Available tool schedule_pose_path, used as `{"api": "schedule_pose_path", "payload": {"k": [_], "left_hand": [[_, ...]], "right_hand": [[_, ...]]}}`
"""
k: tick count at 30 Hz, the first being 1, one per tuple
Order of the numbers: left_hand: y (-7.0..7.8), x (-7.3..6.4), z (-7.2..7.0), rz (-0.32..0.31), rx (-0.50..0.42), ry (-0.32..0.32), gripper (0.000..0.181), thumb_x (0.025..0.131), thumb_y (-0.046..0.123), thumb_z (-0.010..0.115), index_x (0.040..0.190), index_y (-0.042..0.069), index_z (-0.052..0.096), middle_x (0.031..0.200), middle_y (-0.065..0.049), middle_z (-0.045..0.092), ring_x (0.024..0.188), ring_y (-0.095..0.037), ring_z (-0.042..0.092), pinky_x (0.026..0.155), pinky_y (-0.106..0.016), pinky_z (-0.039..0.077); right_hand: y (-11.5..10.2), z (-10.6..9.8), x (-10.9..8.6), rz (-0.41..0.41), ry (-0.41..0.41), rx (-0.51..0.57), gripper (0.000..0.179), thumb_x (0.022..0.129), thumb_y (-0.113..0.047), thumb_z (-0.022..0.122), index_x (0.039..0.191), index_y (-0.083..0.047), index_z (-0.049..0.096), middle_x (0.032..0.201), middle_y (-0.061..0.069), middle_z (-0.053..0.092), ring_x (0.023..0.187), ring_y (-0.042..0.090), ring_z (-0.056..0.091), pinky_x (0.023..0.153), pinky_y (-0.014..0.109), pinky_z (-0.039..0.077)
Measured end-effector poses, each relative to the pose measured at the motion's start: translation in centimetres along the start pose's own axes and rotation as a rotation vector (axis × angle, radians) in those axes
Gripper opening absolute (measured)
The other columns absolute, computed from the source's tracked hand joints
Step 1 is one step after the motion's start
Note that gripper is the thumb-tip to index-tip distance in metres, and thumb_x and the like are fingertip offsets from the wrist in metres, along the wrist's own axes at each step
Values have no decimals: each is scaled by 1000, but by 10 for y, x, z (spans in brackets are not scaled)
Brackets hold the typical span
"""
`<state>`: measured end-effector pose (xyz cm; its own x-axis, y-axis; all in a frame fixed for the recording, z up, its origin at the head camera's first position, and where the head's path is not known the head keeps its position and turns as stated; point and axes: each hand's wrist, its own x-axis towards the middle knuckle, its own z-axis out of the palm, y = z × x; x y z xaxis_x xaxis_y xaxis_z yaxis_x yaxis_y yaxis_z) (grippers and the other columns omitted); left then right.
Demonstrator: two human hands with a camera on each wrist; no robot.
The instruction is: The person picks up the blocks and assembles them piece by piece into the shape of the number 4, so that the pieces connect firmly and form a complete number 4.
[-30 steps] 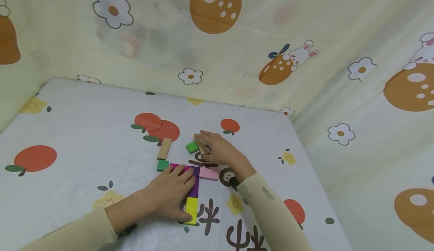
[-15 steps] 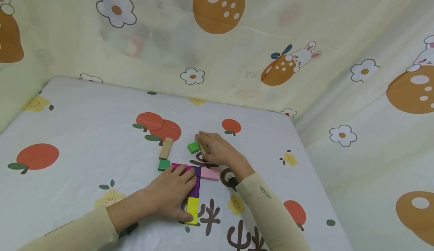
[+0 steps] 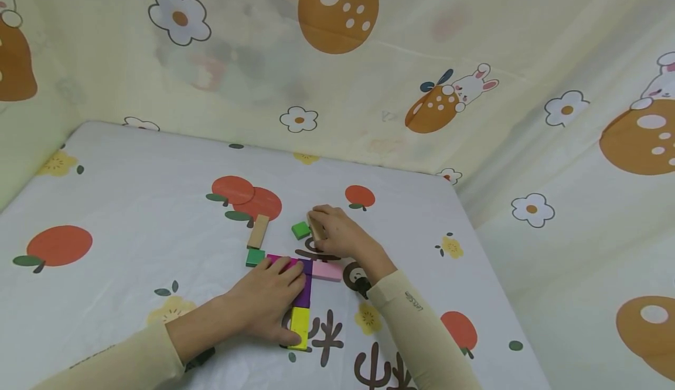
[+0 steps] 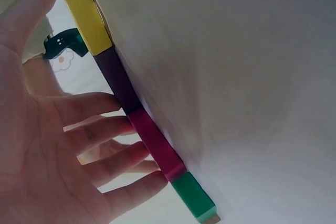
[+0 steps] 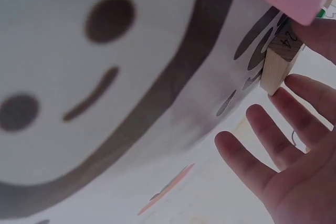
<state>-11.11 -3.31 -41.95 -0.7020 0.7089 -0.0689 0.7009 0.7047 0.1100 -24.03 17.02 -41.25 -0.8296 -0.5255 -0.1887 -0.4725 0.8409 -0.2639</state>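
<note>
Head view: the right hand (image 3: 340, 236) pinches a wooden block (image 3: 316, 226) near the light-green block (image 3: 301, 230), which a slip could knock; the left hand (image 3: 263, 307), spread wide, touches the yellow block (image 3: 300, 321) and magenta block (image 4: 157, 142), where uneven pressure might skew them.

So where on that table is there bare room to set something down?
Bare tablecloth lies left of the unheld wooden block, beyond it toward the patterned curtain, and right of the right sleeve. It's crowded around the left hand and right hand, where the yellow block, pink block and others sit close.
</note>
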Motion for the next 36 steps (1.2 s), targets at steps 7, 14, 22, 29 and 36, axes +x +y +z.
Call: {"api": "schedule_pose_path", "payload": {"k": [7, 14, 22, 29, 36], "left_hand": [[0, 1, 2, -6, 15, -3, 99, 77, 83, 63, 147, 12, 56, 152, -10, 54, 142, -34, 48, 115, -57, 42], [0, 1, 1, -2, 12, -11, 100, 78, 83, 63, 147, 12, 56, 153, -10, 53, 143, -35, 47, 116, -58, 41], [0, 1, 3, -3, 13, -12, 100, 78, 83, 62, 148, 12, 55, 154, -10, 53, 143, -35, 47, 116, -57, 40], [-1, 0, 4, 15, 30, 12, 101, 78, 83, 61, 148, 11, 55, 153, -11, 53, 142, -35, 47, 115, -57, 42], [-1, 0, 3, 19, 26, 11, 99, 79, 83, 61, 148, 11, 55, 153, -11, 53, 142, -34, 47, 115, -57, 42]], "right_hand": [[0, -1, -7, -30, 60, 11, 63, 91, -21, 73, 149, -6, 54, 153, 15, 50, 135, 33, 52, 108, 43, 50], [-5, -5, -18, -44, 64, 43, 64, 91, -26, 68, 149, -5, 54, 151, 16, 51, 133, 33, 53, 109, 46, 49], [-16, -8, -27, -36, 32, 51, 65, 91, -27, 71, 151, -9, 53, 152, 13, 50, 130, 28, 54, 105, 42, 52], [-22, -9, -35, -18, -16, 73, 65, 89, -29, 72, 149, -10, 56, 148, 10, 53, 126, 24, 56, 106, 41, 52], [-24, -9, -37, -24, -42, 83, 65, 87, -30, 73, 147, -10, 58, 145, 8, 55, 123, 22, 57, 105, 40, 52]]}}
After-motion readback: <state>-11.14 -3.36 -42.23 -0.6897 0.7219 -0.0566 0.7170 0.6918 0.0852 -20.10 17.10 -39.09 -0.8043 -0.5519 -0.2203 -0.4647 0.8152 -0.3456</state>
